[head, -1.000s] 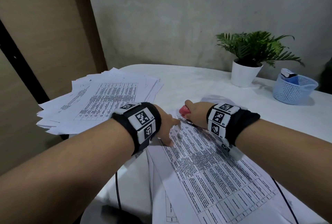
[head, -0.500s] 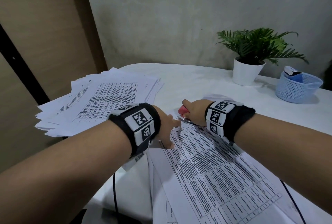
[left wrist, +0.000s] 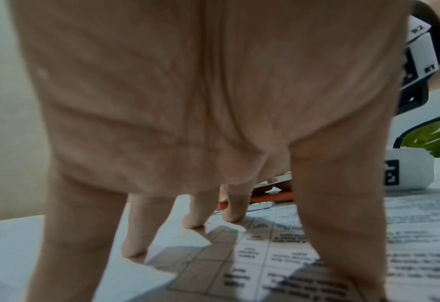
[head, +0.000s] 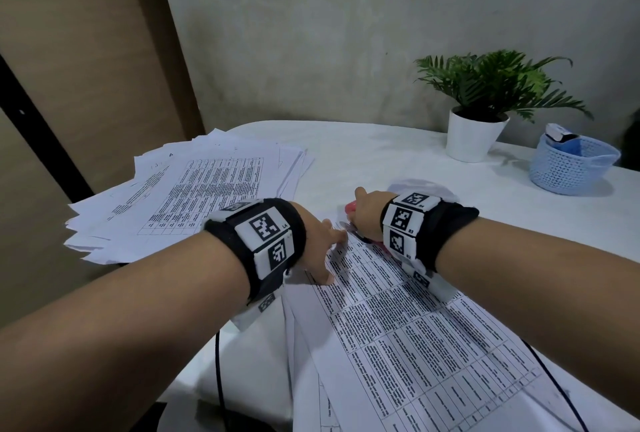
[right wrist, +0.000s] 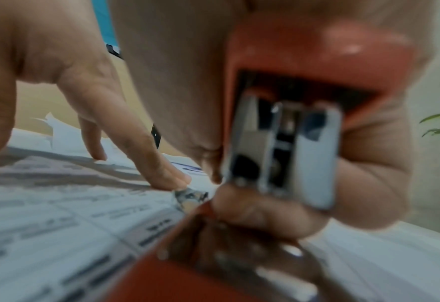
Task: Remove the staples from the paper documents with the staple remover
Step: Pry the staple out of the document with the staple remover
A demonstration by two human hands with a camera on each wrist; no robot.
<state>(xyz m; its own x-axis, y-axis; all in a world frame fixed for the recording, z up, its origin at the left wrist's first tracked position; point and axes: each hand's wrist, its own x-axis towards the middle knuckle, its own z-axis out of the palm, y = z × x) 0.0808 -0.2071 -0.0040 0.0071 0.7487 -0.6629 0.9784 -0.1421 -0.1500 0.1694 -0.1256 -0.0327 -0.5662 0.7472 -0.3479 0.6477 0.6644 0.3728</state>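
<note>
A printed document [head: 398, 324] with a table lies on the white table in front of me. My left hand [head: 323, 251] presses its spread fingertips [left wrist: 191, 221] on the top left corner of the sheet. My right hand [head: 367, 217] grips a red staple remover [head: 351, 207] with metal jaws. The remover's metal tip [right wrist: 190, 197] touches the paper corner right beside my left fingertip [right wrist: 172, 179]. In the right wrist view the remover [right wrist: 304, 114] fills much of the frame and is blurred. The staple itself is hidden.
A loose stack of printed papers [head: 194, 189] lies at the left of the table, reaching its edge. A potted plant [head: 485, 109] and a blue basket [head: 571, 165] stand at the back right. A black cable [head: 218, 372] hangs at the front edge.
Both hands stay at the sheet's corner; the view has shifted slightly. My left fingers sit a bit closer to the remover's tip.
</note>
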